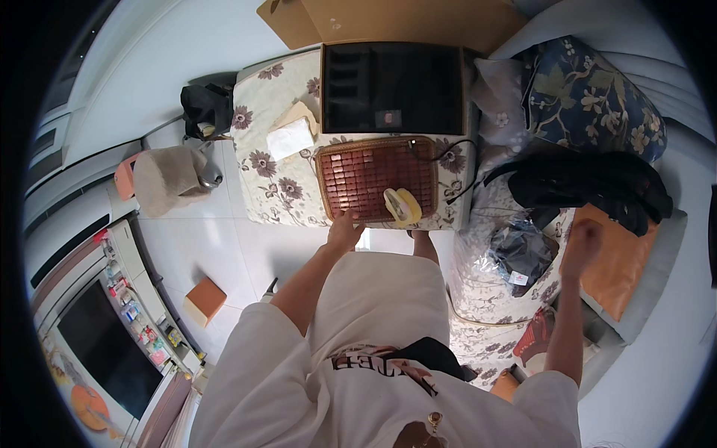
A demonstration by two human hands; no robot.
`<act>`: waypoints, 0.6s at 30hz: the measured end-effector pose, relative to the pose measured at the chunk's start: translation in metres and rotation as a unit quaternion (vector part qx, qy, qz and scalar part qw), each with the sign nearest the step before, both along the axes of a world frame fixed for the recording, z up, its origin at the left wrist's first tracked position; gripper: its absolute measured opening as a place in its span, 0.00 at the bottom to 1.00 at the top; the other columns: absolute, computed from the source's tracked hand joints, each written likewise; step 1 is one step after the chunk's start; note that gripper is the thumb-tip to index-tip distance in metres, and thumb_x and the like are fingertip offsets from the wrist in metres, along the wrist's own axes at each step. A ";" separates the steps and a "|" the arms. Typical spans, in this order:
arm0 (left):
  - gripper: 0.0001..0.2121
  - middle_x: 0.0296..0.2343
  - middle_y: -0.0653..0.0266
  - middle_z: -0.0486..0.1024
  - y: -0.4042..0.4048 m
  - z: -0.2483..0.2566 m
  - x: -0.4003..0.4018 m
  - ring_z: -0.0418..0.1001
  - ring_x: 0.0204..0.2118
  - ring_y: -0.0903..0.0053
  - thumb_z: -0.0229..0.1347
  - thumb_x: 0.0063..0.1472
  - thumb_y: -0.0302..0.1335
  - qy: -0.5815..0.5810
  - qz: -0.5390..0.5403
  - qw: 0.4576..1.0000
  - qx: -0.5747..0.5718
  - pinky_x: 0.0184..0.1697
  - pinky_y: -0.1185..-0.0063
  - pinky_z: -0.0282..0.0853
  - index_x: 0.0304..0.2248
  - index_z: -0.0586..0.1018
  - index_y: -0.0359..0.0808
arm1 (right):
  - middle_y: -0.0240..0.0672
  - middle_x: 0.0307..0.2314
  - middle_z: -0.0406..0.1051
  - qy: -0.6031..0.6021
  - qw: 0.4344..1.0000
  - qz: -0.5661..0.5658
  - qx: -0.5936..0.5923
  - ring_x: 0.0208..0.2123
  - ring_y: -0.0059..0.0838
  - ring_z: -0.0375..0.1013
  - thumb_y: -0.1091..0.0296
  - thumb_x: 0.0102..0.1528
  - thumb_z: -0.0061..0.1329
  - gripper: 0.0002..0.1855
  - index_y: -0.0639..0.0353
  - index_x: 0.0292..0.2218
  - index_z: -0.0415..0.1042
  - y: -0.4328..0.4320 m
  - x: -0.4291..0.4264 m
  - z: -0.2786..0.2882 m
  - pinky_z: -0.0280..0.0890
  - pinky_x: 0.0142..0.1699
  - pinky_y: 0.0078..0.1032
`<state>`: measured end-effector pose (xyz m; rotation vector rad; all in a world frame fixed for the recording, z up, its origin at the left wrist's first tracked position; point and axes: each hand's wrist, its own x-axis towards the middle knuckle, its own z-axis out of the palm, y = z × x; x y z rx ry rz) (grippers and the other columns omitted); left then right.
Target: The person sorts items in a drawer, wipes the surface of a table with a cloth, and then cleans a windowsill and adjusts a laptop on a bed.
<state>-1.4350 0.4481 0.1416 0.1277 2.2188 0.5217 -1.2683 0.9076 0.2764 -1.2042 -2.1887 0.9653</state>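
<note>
My left hand (345, 229) rests at the near edge of a reddish-brown bamboo-tile mat (364, 179), its fingers over the rim; whether they grip it is unclear. On the mat's near right part lies a yellow and white object (403, 206), perhaps a roll of tape or a strap. Off to the right, my right hand (585, 238) is raised above an orange-brown cushion (616, 263); it is blurred, and its fingers look curled. Behind the mat stands a box with a dark inside (392, 87). A white folded tissue or packet (290, 139) lies left of the mat.
A flowered cloth (269, 190) covers the surface under the mat. A black cable (462, 187) runs off its right side. A clear plastic bag with dark contents (521, 257) and black clothing (588, 185) lie on the sofa. A brown stool (205, 301) stands on the floor.
</note>
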 end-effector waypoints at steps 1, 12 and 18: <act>0.17 0.38 0.51 0.66 -0.005 -0.005 -0.002 0.69 0.38 0.56 0.57 0.50 0.30 0.002 -0.003 1.000 0.002 0.42 0.68 0.67 0.39 0.69 0.33 | 0.30 0.19 0.65 -0.003 0.998 0.039 -0.056 0.23 0.20 0.63 0.74 0.46 0.44 0.02 0.61 0.25 0.65 -0.027 -0.006 -0.009 0.60 0.30 0.20; 0.26 0.41 0.47 0.63 -0.048 -0.047 -0.069 0.62 0.46 0.56 0.62 0.46 0.31 0.144 0.078 0.987 -0.003 0.49 0.69 0.60 0.43 0.66 0.32 | 0.45 0.37 0.66 -0.239 0.914 0.305 -0.122 0.40 0.43 0.67 0.64 0.37 0.61 0.31 0.59 0.41 0.61 -0.235 -0.078 -0.189 0.63 0.42 0.39; 0.29 0.42 0.45 0.61 -0.079 -0.076 -0.143 0.60 0.47 0.54 0.63 0.44 0.29 0.278 0.104 0.955 0.000 0.50 0.67 0.56 0.45 0.63 0.30 | 0.48 0.39 0.64 -0.440 0.828 0.342 -0.063 0.39 0.48 0.67 0.61 0.32 0.61 0.37 0.61 0.41 0.56 -0.281 -0.098 -0.220 0.62 0.42 0.44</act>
